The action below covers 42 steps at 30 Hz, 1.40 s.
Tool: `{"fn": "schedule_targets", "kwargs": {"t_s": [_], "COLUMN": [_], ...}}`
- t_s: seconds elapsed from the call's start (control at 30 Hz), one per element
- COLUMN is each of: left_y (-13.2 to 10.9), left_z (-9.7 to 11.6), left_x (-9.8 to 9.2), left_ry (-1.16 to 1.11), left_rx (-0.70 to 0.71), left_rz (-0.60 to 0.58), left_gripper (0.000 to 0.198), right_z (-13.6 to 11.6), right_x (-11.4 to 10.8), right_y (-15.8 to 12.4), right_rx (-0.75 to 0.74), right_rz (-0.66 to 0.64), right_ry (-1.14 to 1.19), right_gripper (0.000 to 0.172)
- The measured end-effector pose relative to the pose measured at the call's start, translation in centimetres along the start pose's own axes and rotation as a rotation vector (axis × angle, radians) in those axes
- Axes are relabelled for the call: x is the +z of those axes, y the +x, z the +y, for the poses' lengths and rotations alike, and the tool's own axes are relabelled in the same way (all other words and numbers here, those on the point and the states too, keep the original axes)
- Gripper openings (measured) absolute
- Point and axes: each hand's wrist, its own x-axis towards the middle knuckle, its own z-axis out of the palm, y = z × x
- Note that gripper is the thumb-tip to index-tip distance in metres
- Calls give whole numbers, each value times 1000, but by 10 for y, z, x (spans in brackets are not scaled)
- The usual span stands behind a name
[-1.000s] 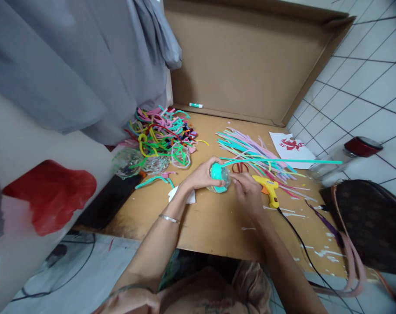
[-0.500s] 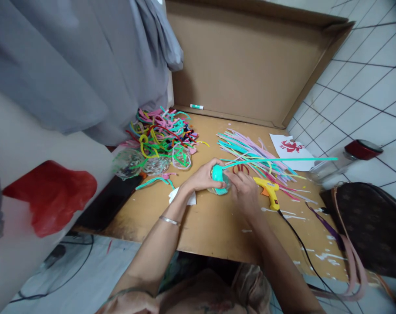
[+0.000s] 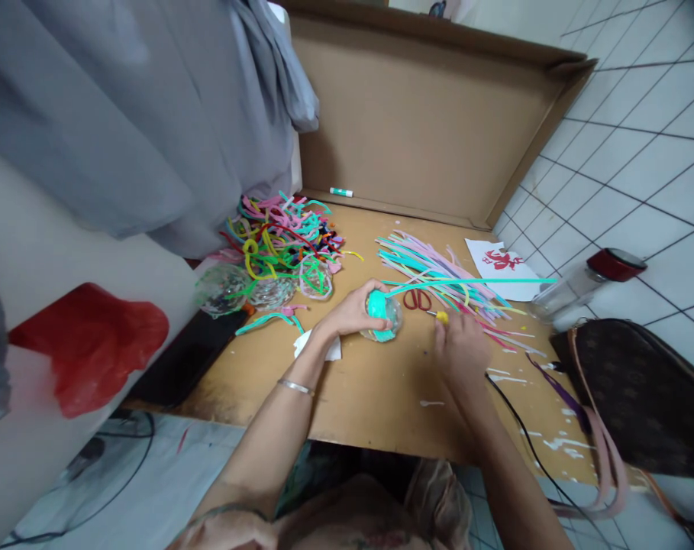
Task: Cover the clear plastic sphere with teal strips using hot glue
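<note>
My left hand (image 3: pixel 355 307) grips a clear, rounded plastic piece (image 3: pixel 395 317) partly wrapped in turquoise pipe cleaner (image 3: pixel 378 307). One long turquoise strand (image 3: pixel 484 281) sticks out from it to the right. My right hand (image 3: pixel 464 350) is closed around a yellow hot glue gun (image 3: pixel 441 316); only its nozzle end shows, pointing left, and the rest is hidden under the fingers. A pair of red-handled scissors (image 3: pixel 418 300) lies just beyond, between the wrapped piece and the nozzle.
Straight pipe cleaners (image 3: pixel 421 263) lie behind the hands, a tangled colourful heap (image 3: pixel 283 237) at the left. A clear bottle (image 3: pixel 576 289) and a brown bag (image 3: pixel 638 389) are at the right. The glue gun's black cord (image 3: pixel 518 424) runs off the table's front edge. A cardboard panel (image 3: pixel 404 114) stands behind.
My right hand has left the wrapped piece, moved right and closed on the glue gun, whose nozzle has swung a little left. My left hand still holds the wrapped piece.
</note>
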Motion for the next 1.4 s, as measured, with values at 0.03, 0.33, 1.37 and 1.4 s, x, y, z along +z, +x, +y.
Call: {"fn": "schedule_targets", "kwargs": {"t_s": [0.03, 0.33, 1.37, 1.4], "left_y": [0, 2, 7, 7], "left_z": [0, 0, -9, -9], "left_x": [0, 3, -2, -1], "left_ry": [-1, 10, -78, -72], "left_rx": [-5, -23, -39, -37], "left_rz": [-5, 2, -30, -30], "left_gripper": [59, 58, 60, 60], "right_z": [7, 25, -15, -15], "right_x": [-1, 7, 1, 2], "right_y": [-4, -9, 29, 28], "right_rx": [90, 441, 215, 208], "right_rz": [-57, -472, 200, 203], "right_ry": [-101, -219, 100, 105], "right_gripper": [37, 59, 22, 21]}}
